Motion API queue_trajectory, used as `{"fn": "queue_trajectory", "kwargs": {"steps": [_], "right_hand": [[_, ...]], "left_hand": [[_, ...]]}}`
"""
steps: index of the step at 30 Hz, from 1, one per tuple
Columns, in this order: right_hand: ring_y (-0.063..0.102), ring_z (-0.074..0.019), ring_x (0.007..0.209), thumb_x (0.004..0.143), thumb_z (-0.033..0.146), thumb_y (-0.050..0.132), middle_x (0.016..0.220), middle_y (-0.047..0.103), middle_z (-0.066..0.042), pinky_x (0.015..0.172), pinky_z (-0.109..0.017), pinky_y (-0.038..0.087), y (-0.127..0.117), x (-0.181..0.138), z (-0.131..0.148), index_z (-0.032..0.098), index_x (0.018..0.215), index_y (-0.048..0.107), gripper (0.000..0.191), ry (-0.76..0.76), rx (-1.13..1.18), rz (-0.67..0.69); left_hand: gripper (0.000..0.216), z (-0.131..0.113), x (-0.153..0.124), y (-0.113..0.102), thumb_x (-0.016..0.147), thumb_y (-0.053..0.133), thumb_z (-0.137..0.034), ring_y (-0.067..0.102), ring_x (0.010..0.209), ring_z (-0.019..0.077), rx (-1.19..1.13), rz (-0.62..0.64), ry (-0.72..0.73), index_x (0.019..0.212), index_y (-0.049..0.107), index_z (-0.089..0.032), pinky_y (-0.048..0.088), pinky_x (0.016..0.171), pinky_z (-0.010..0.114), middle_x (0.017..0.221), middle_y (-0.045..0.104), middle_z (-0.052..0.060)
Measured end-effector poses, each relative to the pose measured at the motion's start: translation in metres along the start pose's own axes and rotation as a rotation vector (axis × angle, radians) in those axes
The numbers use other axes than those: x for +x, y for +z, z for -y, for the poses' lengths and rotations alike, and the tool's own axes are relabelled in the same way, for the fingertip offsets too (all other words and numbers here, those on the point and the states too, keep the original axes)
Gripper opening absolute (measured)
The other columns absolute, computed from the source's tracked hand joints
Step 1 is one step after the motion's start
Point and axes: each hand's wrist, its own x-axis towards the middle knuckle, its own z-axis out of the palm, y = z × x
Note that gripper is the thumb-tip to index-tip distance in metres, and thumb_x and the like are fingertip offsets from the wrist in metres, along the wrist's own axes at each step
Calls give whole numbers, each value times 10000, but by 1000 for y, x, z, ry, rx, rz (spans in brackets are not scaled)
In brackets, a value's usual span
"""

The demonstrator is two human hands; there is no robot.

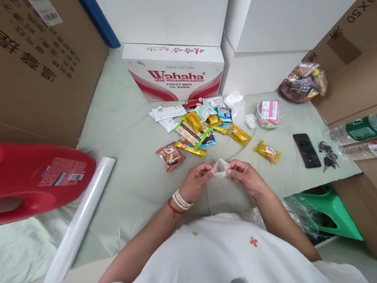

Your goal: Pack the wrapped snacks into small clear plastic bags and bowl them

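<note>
Between my two hands is a small whitish plastic bag (222,173), its mouth spread apart. My left hand (200,180) pinches the left edge of it between thumb and fingers. On the other edge, my right hand (244,175) has the same pinching grip. A brown snack packet (170,156) lies just beyond my left hand. Farther off is a pile of wrapped snacks (192,130) in yellow, green, blue, red and white. One yellow-wrapped snack (267,152) lies apart, to the right of my right hand.
A Wahaha water carton (176,74) stands behind the snacks. To the right are a pink packet (269,112), a phone (306,150), keys (328,155) and plastic bottles (365,127). At left are a red jug (30,181), a white roll (79,221) and a cardboard box (31,76).
</note>
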Motion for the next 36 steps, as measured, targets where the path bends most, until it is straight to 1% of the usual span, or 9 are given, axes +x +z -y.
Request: {"fn": "queue_trajectory", "kwargs": {"steps": [6, 10, 12, 15, 19, 24, 30, 34, 36], "right_hand": [[412, -108, 594, 741, 595, 800, 676, 539, 27, 550, -241, 319, -26, 10, 31, 195, 799, 663, 426, -85, -264, 25], [487, -142, 695, 834, 580, 721, 796, 603, -17, 636, -263, 396, -22, 13, 39, 201, 870, 703, 381, -381, -532, -274], [460, -139, 643, 906, 618, 628, 711, 561, -7, 598, -263, 377, -15, 9, 33, 196, 829, 690, 434, -367, -514, -369], [421, -126, 556, 941, 699, 521, 641, 546, 2, 520, -260, 335, 1, 5, 16, 189, 792, 676, 553, -158, -366, -217], [417, -108, 553, 780, 654, 750, 682, 586, 23, 501, -242, 329, 27, 9, -3, 192, 853, 677, 473, -67, -186, -67], [437, -106, 535, 733, 564, 806, 634, 543, 45, 509, -239, 370, 33, 16, -11, 197, 795, 647, 405, -132, -30, -240], [647, -180, 680, 892, 486, 713, 755, 703, -28, 685, -304, 536, 26, 3, -17, 205, 868, 745, 283, -315, -272, -109], [716, -240, 1027, 958, 385, 665, 1094, 774, -70, 931, -376, 566, 18, -19, -24, 256, 966, 791, 181, -584, -483, -1], [668, -246, 1200, 989, 322, 610, 1295, 723, -89, 1030, -405, 533, 7, -33, -32, 268, 1079, 785, 205, -704, -599, 142]], "left_hand": [[403, -7, -14, -27, 784, 804, -537, 557, 804, 155, -114, 238, -105, 746, 666, -160, 441, 765, 284, 866, 663, 42], [397, 0, -18, -29, 753, 821, -515, 605, 857, 173, -186, 96, -75, 705, 621, -175, 463, 765, 293, 1017, 709, 75], [369, 2, -20, -28, 805, 777, -510, 635, 927, 198, -99, -21, 28, 723, 625, -183, 484, 834, 321, 1058, 724, 88], [273, -1, -27, -24, 893, 698, -434, 661, 1037, 234, 144, -85, 230, 765, 654, -197, 484, 958, 379, 1116, 740, 111], [146, 3, -32, -18, 900, 670, -331, 674, 1073, 241, 325, -149, 377, 806, 677, -219, 480, 1008, 406, 1143, 752, 101], [240, 26, -27, -22, 765, 736, -380, 671, 966, 224, -9, -603, 60, 779, 570, -207, 552, 842, 375, 1005, 704, 64], [609, 15, -22, -17, 670, 830, -350, 693, 903, 188, -296, -514, -154, 1199, 545, -249, 546, 618, 265, 1127, 650, 39], [426, 0, 1, -11, 668, 891, -346, 575, 638, 98, -356, -505, -191, 958, 620, -193, 399, 512, 190, 774, 627, -27], [352, -5, 12, -10, 681, 885, -344, 568, 654, 87, -415, -484, -176, 830, 605, -191, 421, 548, 186, 762, 626, -32]]}}
